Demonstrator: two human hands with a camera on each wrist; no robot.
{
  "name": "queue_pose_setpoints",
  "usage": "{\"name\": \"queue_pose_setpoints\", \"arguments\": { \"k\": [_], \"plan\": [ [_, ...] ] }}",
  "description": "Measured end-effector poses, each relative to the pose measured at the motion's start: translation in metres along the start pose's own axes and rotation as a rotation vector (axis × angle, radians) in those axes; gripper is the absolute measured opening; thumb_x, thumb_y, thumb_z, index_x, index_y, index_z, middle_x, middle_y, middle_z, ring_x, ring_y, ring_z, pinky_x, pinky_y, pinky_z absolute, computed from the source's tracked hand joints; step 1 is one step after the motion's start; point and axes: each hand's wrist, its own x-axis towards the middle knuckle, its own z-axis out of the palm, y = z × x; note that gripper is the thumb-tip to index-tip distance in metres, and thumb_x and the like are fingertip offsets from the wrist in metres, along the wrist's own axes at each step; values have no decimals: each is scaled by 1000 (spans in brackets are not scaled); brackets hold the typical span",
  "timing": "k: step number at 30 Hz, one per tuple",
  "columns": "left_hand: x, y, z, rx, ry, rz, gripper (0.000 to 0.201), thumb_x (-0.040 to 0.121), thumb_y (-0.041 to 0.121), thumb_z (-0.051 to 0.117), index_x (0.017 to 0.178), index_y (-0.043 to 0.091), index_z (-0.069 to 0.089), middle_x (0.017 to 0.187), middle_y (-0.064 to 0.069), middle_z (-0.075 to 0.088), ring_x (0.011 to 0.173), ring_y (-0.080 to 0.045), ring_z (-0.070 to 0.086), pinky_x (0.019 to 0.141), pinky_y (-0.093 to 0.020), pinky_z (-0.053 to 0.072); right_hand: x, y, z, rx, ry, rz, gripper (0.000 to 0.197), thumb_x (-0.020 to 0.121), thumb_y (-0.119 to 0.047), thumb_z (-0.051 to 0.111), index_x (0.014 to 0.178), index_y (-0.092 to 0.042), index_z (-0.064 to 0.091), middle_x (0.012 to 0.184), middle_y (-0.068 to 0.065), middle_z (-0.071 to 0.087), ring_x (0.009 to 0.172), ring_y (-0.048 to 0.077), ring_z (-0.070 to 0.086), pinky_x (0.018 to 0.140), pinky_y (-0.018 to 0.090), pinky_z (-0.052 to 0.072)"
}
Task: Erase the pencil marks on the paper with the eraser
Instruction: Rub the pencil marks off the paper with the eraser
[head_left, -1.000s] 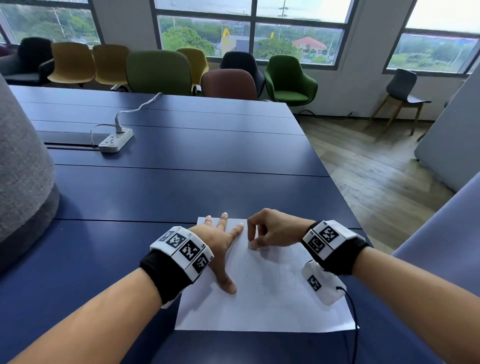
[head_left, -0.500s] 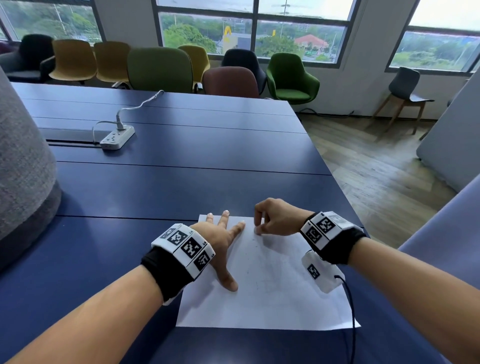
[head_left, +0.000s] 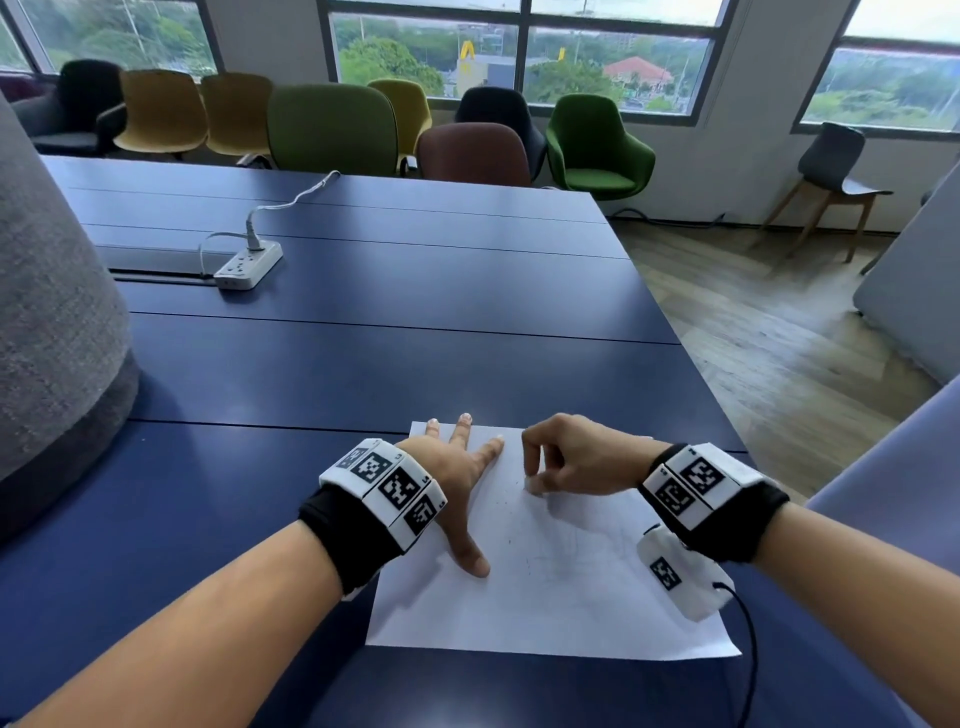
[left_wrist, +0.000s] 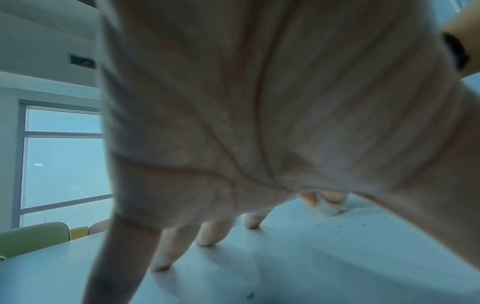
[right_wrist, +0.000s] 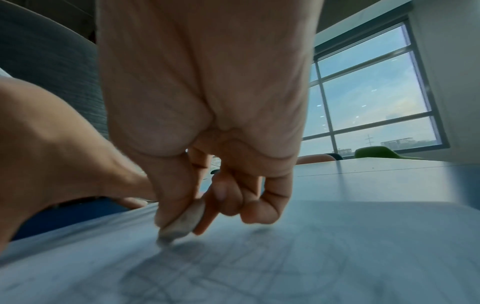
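A white sheet of paper (head_left: 550, 608) lies on the dark blue table (head_left: 363, 364) near its front edge, with faint pencil marks (head_left: 576, 551) and eraser crumbs on it. My left hand (head_left: 457, 467) lies spread flat on the sheet's left part, fingers straight, pressing it down. My right hand (head_left: 566, 462) pinches a small whitish eraser (right_wrist: 183, 221) between thumb and fingers, its tip on the paper (right_wrist: 285, 257) at the upper middle. In the left wrist view the eraser (left_wrist: 328, 206) shows beyond my spread fingers (left_wrist: 205, 234).
A white power strip (head_left: 248, 265) with its cable sits farther back on the left. A grey fabric-covered object (head_left: 47, 322) stands at the left edge. Chairs (head_left: 332, 130) line the far side. The table's right edge drops to the wooden floor (head_left: 769, 343).
My right hand with the eraser went up the sheet and has come back down a little, rubbing. The left hand stays in place on the paper.
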Motion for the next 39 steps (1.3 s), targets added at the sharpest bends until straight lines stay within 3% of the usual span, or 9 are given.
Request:
{"name": "queue_pose_setpoints", "arguments": {
  "k": [3,8,13,18,23,25,30,36,39],
  "plan": [
    [0,0,0,-2,7,3,148,49,73,81,151,37,-21,160,-6,-28,147,-40,-14,118,-58,12,-2,-3,-3,-19,-68,-16,8,84,-27,72,82,-22,65,64,-11,56,55,2,50,55,16,39],
    [-2,-1,0,-20,13,13,147,51,71,82,151,37,-20,160,-7,-28,147,-41,-15,119,-56,7,5,6,-5,7,126,28,10,85,-23,70,83,-22,61,67,-11,56,58,1,51,53,14,37],
    [-1,0,0,5,15,19,147,48,74,81,148,44,-22,160,-11,-26,146,-47,-12,116,-62,15,-9,-4,2,-17,-86,-37,11,82,-28,73,77,-28,63,59,-11,54,50,-1,49,50,12,36],
    [0,-1,0,-2,24,33,143,48,72,83,143,54,-22,159,-11,-27,146,-47,-12,114,-63,21,4,6,-8,2,110,27,9,85,-23,71,83,-22,62,68,-11,57,61,5,53,54,15,39],
    [1,-1,1,-23,18,36,143,49,70,84,143,54,-24,159,-10,-29,145,-47,-15,115,-62,19,-12,-3,3,-17,-30,-19,15,83,-24,72,74,-28,60,61,-12,53,52,-1,49,47,7,35],
    [0,-2,1,-24,21,39,143,49,70,84,143,54,-24,159,-10,-29,145,-47,-15,116,-61,17,-12,-8,2,-58,-76,-47,18,82,-26,72,72,-32,58,62,-12,54,53,-2,50,49,9,35],
    [-1,-1,0,-48,4,44,143,51,67,85,144,54,-23,158,-8,-31,145,-45,-19,115,-62,18,-3,-2,3,0,119,-2,11,85,-22,70,82,-24,59,68,-12,55,59,0,51,56,13,36],
    [0,-1,-1,-38,-5,44,143,51,67,85,142,55,-25,157,-9,-32,144,-46,-20,116,-62,13,-18,-14,9,-32,-117,-103,6,81,-23,73,84,-23,67,59,-12,54,51,-2,49,51,10,37],
    [0,-1,0,-44,3,45,143,50,67,85,142,55,-24,158,-9,-31,144,-46,-20,116,-62,14,-8,-9,3,-22,7,-52,10,83,-23,72,81,-25,63,64,-12,55,56,1,50,52,11,36]
  ]
}}
